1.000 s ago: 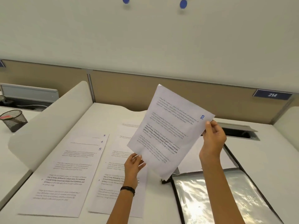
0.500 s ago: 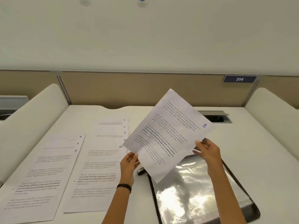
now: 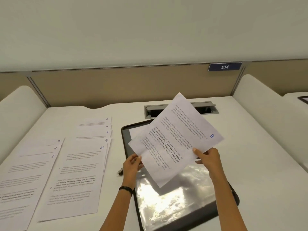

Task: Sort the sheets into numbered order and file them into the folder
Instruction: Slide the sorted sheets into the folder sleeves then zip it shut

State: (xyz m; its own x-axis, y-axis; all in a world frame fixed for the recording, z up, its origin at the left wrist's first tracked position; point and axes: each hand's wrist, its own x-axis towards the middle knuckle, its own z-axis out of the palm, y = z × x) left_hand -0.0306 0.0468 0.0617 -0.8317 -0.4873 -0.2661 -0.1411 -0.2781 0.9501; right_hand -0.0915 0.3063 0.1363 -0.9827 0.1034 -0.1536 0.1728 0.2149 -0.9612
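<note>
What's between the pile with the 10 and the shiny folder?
Head view: bare desk, a small dark pen-like thing, and the left hand holding sheet 2.

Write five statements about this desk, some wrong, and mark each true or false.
1. The left hand and right hand hold the sheet marked 2 over the folder. True.
2. The folder lies closed. False: it lies open, with a clear sleeve showing.
3. The top sheet of the middle stack is marked 10. True.
4. The left stack shows the numbers 6, 7 and 8. False: it shows 3, 4 and 5.
5. The blue sign on the partition reads 214. True.
</note>
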